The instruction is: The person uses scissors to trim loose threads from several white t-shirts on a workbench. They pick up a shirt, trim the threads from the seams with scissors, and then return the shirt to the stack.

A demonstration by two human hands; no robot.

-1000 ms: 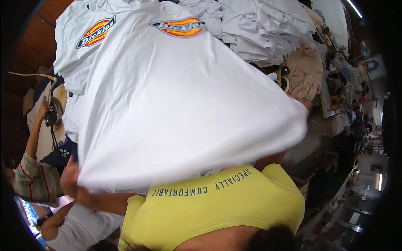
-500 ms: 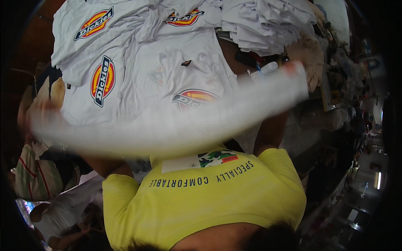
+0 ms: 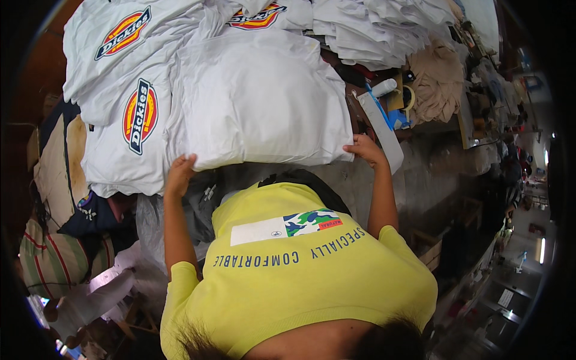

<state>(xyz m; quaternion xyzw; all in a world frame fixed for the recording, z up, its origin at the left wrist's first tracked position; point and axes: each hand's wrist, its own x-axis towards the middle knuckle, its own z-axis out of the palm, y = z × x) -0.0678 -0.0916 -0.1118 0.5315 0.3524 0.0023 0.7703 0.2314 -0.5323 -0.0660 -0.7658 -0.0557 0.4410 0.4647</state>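
A white T-shirt (image 3: 264, 102) lies spread in front of me, its near edge held at both corners. My left hand (image 3: 180, 173) pinches the near left corner between thumb and fingers. At the near right corner, my right hand (image 3: 367, 150) grips the fabric the same way. Under and beside this cloth are more white shirts; one printed shirt (image 3: 141, 117) with a red, yellow and dark blue emblem lies just left of it. Whatever is beneath the spread cloth is hidden.
Another printed shirt (image 3: 123, 33) lies at the far left, and a heap of white garments (image 3: 384, 30) at the far right. Right of the shirt are a tape roll (image 3: 409, 97), a white strip (image 3: 381, 129) and beige cloth (image 3: 435, 81). A striped cloth (image 3: 60, 258) is at lower left.
The white cloth, blurred and raised across my front before, now lies flat over the printed shirt in the middle. Both hands have come closer together, still gripping its near edge.
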